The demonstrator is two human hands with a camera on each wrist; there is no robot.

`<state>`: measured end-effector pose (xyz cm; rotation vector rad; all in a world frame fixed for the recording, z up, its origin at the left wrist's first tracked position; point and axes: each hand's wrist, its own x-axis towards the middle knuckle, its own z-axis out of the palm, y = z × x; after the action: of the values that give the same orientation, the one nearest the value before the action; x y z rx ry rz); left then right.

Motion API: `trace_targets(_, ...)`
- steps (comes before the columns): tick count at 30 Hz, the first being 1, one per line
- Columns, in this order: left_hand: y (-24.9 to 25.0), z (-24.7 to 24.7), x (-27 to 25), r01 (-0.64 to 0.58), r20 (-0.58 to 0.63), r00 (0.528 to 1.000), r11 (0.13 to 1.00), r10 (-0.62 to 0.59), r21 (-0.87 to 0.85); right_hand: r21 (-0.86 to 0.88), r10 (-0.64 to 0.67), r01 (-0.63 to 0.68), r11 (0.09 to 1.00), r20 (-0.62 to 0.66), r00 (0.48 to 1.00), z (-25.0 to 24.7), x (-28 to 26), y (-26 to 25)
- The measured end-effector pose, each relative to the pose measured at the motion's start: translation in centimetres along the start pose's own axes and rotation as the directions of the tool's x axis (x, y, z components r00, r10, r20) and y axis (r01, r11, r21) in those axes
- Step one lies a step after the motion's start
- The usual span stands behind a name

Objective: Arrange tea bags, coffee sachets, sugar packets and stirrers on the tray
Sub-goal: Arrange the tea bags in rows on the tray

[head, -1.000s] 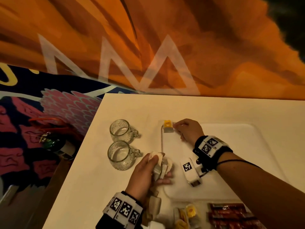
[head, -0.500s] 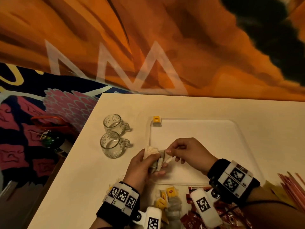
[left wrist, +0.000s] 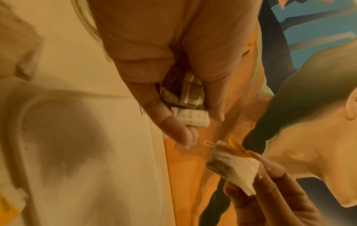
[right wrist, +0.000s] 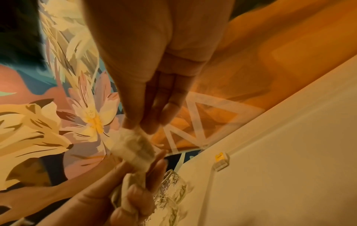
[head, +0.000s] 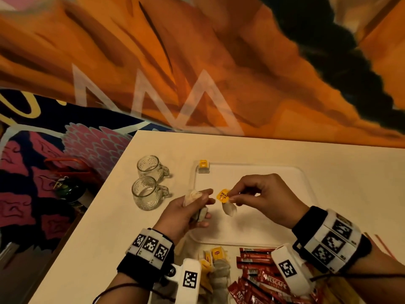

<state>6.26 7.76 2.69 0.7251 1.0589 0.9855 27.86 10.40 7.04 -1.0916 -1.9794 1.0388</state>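
Observation:
A clear tray (head: 302,178) lies on the white table (head: 241,148). One tea bag (head: 203,166) with a yellow tag sits in the tray's far left corner. My right hand (head: 230,197) pinches another tea bag (head: 228,206) by its yellow tag above the tray's left part. My left hand (head: 197,202) grips a small bundle of tea bags (left wrist: 185,105) over the tray's left edge. In the right wrist view the pinched tea bag (right wrist: 135,146) hangs just above the left hand's fingers (right wrist: 146,171).
Two glass mugs (head: 149,191) stand left of the tray. Near the table's front edge lie more tea bags (head: 215,257) and red coffee sachets (head: 260,275). A painted wall stands behind the table. Left of the table lies a patterned floor with a dark bottle (head: 68,189).
My right hand came back from the tray's far left corner, leaving a tea bag there, met the left hand's bundle, and now holds one tea bag drawn clear of it.

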Motion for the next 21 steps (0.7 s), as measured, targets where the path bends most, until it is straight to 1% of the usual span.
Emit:
trace_targets(2, 0.1, 0.6, 0.0, 0.019, 0.062, 0.998, 0.999, -0.021, 0.036, -0.013, -0.057, 0.057, 0.998, 0.011, 0.998, -0.2, 0.0, 0.0)
trace_targets(3, 0.1, 0.8, 0.0, 0.022, 0.075, 0.997, 0.998, -0.026, 0.058, -0.014, -0.079, 0.079, 0.997, 0.014, 0.997, -0.2, 0.0, 0.0)
trace_targets(7, -0.5, 1.2, 0.4, -0.002, 0.041, 0.999, 0.992, -0.004, 0.128, -0.014, -0.113, 0.113, 0.993, 0.031, 0.993, -0.4, 0.3, 0.7)
trace_targets(11, -0.5, 0.8, 1.0, 0.012, 0.009, 1.0, 0.996, -0.013, 0.089, -0.002, -0.106, 0.106, 0.994, 0.036, 0.994, -0.4, 0.9, 1.7)
trace_targets(13, -0.3, 0.6, 1.2, 0.005, 0.014, 1.0, 0.996, -0.006, 0.088, -0.011, -0.109, 0.109, 0.994, 0.043, 0.993, -0.4, 1.3, 2.1)
trace_targets(16, -0.1, 0.4, 1.7, -0.027, 0.046, 0.999, 0.987, 0.02, 0.157, -0.001, -0.116, 0.116, 0.993, 0.06, 0.991, -0.4, 2.2, 2.6)
trace_targets(18, 0.0, 0.3, 2.2, -0.046, 0.02, 0.999, 0.981, 0.043, 0.19, 0.019, -0.119, 0.118, 0.993, 0.074, 0.99, -0.2, 2.6, 2.9)
trace_targets(19, 0.0, 0.3, 2.6, -0.059, -0.004, 0.998, 0.979, 0.061, 0.194, 0.048, -0.104, 0.101, 0.994, 0.064, 0.992, -0.2, 2.8, 3.1)
trace_targets(20, 0.0, 0.2, 3.1, -0.072, -0.034, 0.996, 0.979, 0.08, 0.192, 0.115, -0.06, 0.055, 0.992, 0.043, 0.997, -0.1, 3.1, 3.5)
trace_targets(21, -0.1, 0.2, 3.5, -0.084, -0.069, 0.993, 0.978, 0.099, 0.189, 0.224, 0.014, -0.017, 0.974, 0.016, 1.0, 0.1, 3.4, 3.9)
